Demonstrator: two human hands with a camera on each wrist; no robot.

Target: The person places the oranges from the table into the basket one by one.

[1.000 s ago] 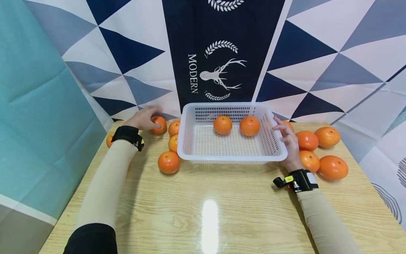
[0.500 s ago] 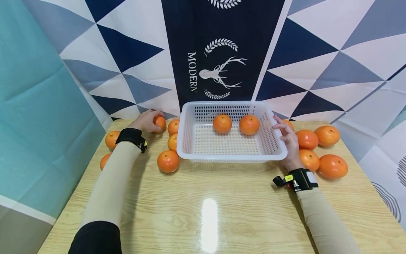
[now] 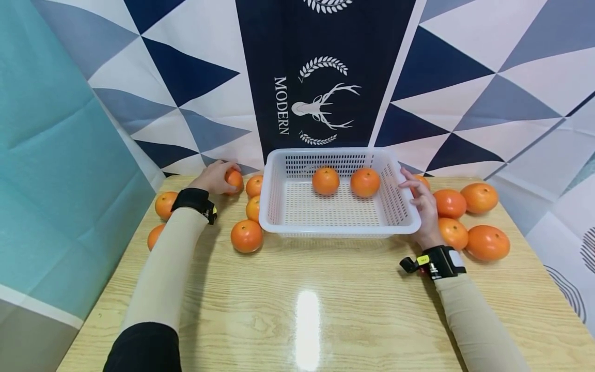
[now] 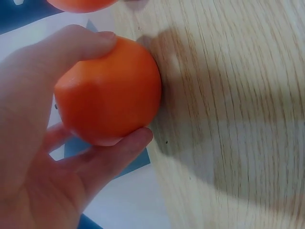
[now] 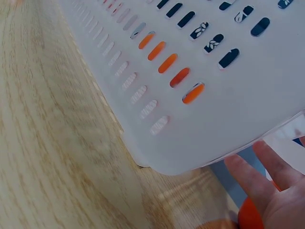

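At the back left of the table my left hand (image 3: 213,178) grips an orange (image 3: 234,181) on the wood. In the left wrist view the thumb presses one side of this orange (image 4: 114,95) and the fingers curl along the opposite side. My right hand (image 3: 425,214) rests along the right end of a white slotted plastic basket (image 3: 330,230), with extended fingers at its rim. The right wrist view has two fingertips (image 5: 233,161) right at the basket's edge. Two oranges (image 3: 326,181) lie inside the basket, toward its back.
Several oranges (image 3: 247,236) stand between the left hand and the basket. Two more (image 3: 165,205) sit beside the left forearm. To the right of the right hand lies a group of oranges (image 3: 488,243). A patterned cloth (image 3: 321,62) hangs behind the wooden table (image 3: 251,310).
My left hand has come slightly right and its fingers have closed around the orange at the back. Oranges beside the left forearm show more fully. The right hand and basket have stayed put.
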